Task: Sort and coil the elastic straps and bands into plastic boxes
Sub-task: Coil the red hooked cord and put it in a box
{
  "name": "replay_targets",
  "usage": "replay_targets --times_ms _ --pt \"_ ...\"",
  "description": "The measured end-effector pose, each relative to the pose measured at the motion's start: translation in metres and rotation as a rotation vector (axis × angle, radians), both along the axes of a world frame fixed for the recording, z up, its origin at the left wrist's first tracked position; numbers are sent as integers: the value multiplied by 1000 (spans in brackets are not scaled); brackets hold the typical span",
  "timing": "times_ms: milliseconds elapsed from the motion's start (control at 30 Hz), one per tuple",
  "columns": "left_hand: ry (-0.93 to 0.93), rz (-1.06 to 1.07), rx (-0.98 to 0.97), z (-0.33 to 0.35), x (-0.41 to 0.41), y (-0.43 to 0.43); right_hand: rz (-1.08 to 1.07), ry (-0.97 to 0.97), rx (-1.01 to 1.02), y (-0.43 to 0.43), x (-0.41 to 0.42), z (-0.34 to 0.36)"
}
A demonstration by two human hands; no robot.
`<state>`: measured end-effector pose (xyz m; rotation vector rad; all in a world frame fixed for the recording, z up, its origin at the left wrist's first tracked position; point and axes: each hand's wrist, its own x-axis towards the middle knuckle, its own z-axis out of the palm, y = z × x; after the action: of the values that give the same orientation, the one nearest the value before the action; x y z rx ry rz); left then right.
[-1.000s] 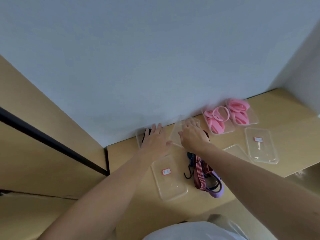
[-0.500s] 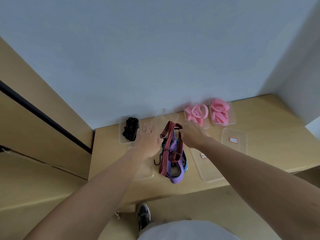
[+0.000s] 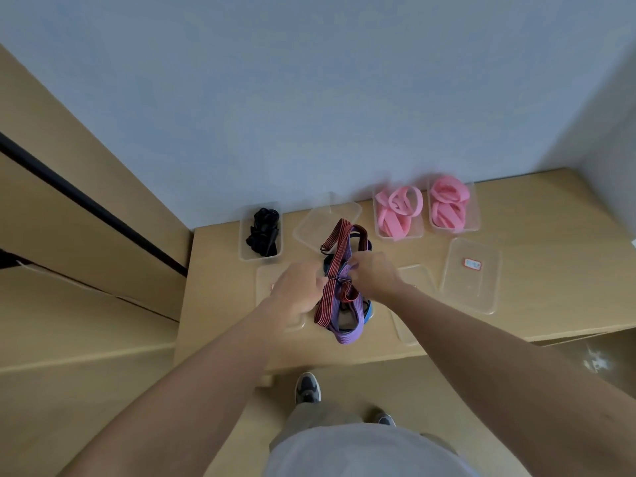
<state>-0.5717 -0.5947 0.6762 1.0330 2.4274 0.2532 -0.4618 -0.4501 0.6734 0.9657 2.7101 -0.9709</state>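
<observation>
Body, lower half of frame. Bare along the whole visible length: left arm [image 3: 192, 390] and right arm [image 3: 499, 356], through to left hand [image 3: 297, 292] and right hand [image 3: 373, 277]. Worn: shirt [image 3: 361, 452], pale grey-white, plain, bottom centre; trousers [image 3: 316, 416], khaki-olive, just above it in frame. Lower centre: shoe [image 3: 307, 387], dark grey upper, pale toe and sole edge. To its lower right: second shoe [image 3: 384, 420], similar colours, mostly hidden.

- Along the wall [image 3: 309, 98], at the table's [image 3: 550, 270] back, left to right: cord box [image 3: 245, 246], empty box [image 3: 309, 230], left band box [image 3: 413, 234], right band box [image 3: 475, 208].
- Strap bundle [image 3: 340, 280] lies before the empty box.
- Lid [image 3: 471, 290] lies before the right band box.
</observation>
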Motion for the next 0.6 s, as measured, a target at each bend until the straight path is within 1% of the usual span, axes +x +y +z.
replay_targets --times_ms 67,133,300,467,600 --pt "-10 -8 69 -3 -2 3 -7 -17 -13 -4 -4 -11" --pt "-65 -1 128 -4 -6 7 -17 -55 -27 -9 -9 -22" --pt "-179 20 134 -16 -16 14 -59 -116 -26 -22 -18 -44" --pt "-228 54 199 -29 -26 14 -178 -42 -74 -24 -21 -55" --pt "-258 -11 289 -30 -33 16 -329 131 -220 -22 -15 -50"
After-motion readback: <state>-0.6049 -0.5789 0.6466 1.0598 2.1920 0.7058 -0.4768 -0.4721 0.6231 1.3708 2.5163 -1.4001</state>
